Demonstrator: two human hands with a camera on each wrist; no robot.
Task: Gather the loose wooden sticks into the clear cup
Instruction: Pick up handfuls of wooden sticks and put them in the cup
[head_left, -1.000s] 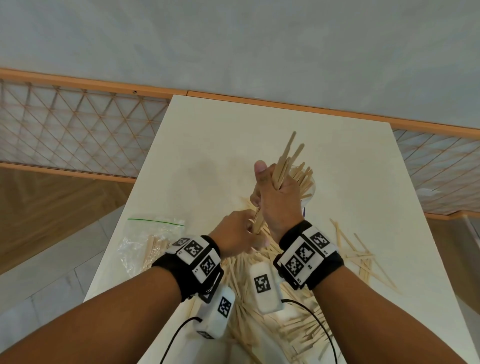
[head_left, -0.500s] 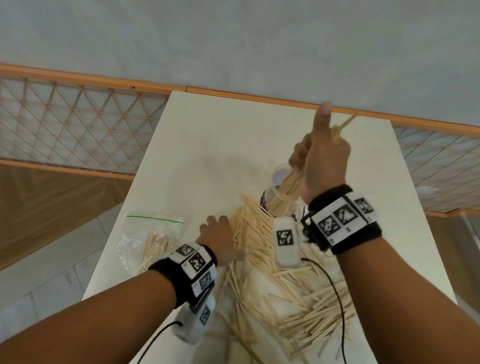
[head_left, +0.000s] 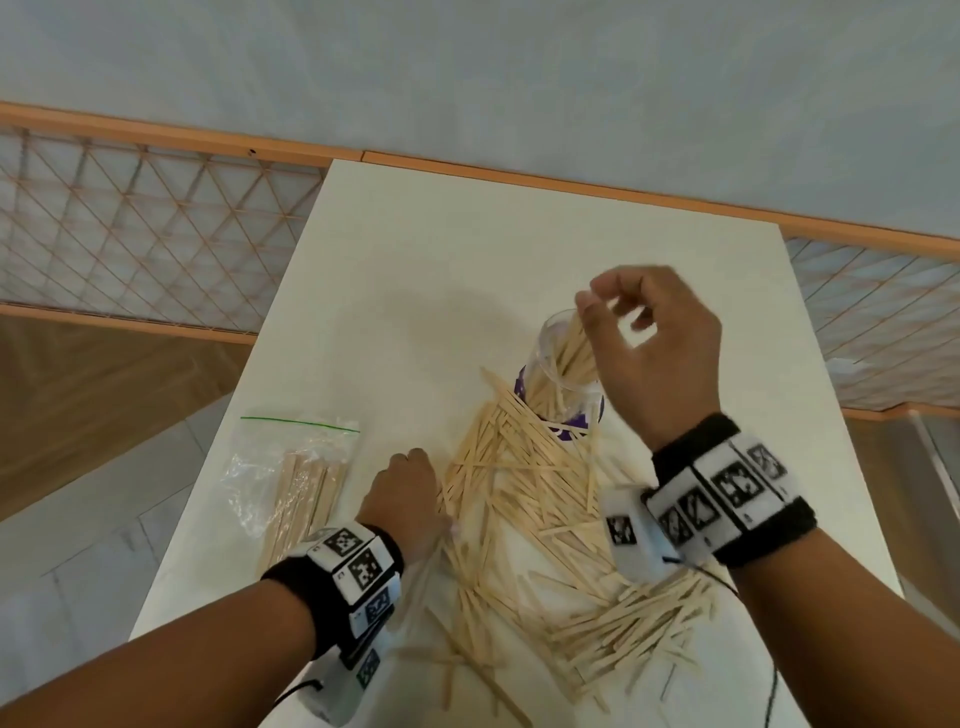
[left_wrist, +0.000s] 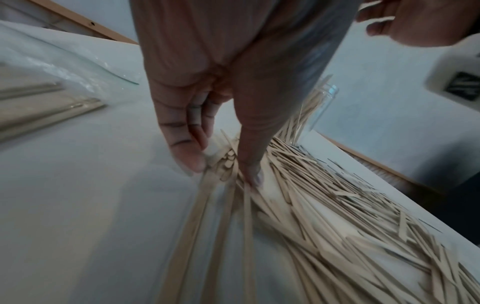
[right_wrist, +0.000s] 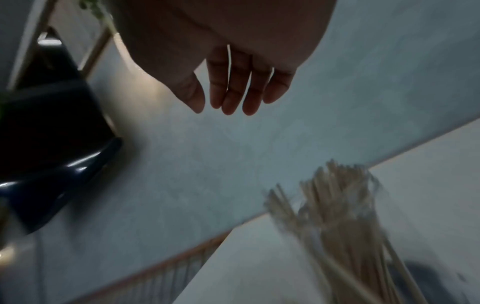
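Since half a second earlier your right hand (head_left: 655, 347) had released its bundle into the clear plastic cup (head_left: 555, 364) and hung empty-fingered, while your left hand (head_left: 408, 488) pinched loose pale wooden sticks (head_left: 530, 499) on the white counter (head_left: 415, 270); align ends before lifting.

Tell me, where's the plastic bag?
In the head view the plastic bag lies on the table's left side, just left of the left hand.

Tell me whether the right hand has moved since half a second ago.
Yes. The right hand has dropped from near the table's far edge to just over the clear cup, now empty.
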